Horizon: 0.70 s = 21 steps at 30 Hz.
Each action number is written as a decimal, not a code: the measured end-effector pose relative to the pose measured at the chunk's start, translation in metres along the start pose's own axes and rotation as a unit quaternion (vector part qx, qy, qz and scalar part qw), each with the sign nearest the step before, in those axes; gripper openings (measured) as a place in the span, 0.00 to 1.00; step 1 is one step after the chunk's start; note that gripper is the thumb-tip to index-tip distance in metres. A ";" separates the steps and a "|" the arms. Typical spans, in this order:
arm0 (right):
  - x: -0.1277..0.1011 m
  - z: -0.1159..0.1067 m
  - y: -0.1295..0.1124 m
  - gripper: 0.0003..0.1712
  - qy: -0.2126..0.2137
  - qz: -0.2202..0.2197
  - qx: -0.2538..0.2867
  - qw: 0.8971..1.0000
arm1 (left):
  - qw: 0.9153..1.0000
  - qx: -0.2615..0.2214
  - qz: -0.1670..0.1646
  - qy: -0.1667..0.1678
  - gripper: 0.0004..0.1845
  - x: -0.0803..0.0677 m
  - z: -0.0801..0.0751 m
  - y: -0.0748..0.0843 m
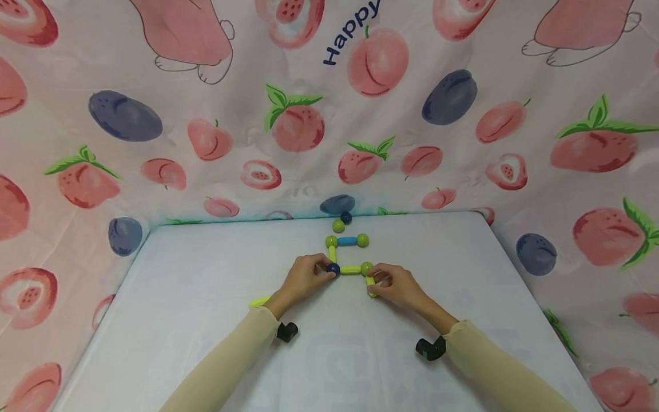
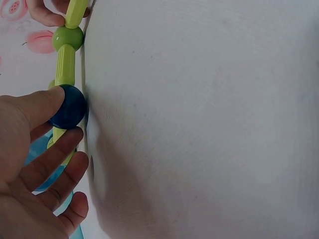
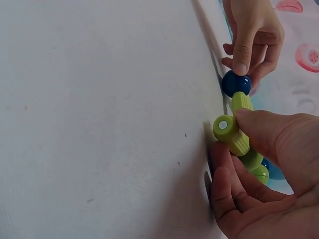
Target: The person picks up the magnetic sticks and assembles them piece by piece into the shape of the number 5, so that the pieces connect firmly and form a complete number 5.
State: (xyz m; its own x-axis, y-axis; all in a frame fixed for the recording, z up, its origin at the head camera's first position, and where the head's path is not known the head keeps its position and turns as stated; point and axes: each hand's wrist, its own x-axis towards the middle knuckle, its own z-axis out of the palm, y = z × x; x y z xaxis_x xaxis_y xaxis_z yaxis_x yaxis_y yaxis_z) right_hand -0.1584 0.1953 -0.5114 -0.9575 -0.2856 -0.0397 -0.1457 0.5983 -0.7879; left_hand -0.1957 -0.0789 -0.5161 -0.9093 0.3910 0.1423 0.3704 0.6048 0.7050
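A flat figure of magnetic sticks and balls lies on the white table [image 1: 206, 320]. My left hand [image 1: 325, 272] pinches its dark blue ball [image 1: 333, 268], and the thumb lies on that ball [image 2: 67, 107] in the left wrist view. A yellow-green stick [image 1: 350, 269] runs from it to a green ball [image 1: 366, 268]. My right hand [image 1: 376, 281] grips another yellow-green stick [image 3: 232, 134], whose far end meets the green ball [image 3: 259, 173]. Farther back, a blue stick [image 1: 347, 241] joins two green balls.
Two loose balls, one green [image 1: 338, 225] and one dark blue [image 1: 346, 217], sit at the table's far edge. A yellow stick [image 1: 259, 301] lies beside my left wrist. A fruit-printed cloth [image 1: 309, 126] hangs behind and around the table.
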 end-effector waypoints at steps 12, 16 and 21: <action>0.000 0.005 0.000 0.17 0.002 -0.014 -0.011 1.000 | 1.000 0.000 -0.005 0.002 0.11 0.000 0.001 -0.001; -0.001 0.005 0.000 0.17 0.000 -0.013 -0.010 1.000 | 1.000 0.001 -0.002 0.006 0.11 0.000 0.002 -0.002; -0.001 0.005 -0.001 0.18 -0.002 -0.009 -0.012 1.000 | 1.000 -0.006 -0.003 0.006 0.11 -0.001 0.002 -0.002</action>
State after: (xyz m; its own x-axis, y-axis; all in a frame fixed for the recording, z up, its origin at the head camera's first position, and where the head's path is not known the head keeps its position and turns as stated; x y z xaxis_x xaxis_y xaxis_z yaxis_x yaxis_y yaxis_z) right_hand -0.1566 0.1914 -0.5138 -0.9538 -0.2992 -0.0275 -0.1691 0.6101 -0.7741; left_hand -0.1952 -0.0788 -0.5187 -0.9138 0.3789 0.1463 0.3625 0.5983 0.7146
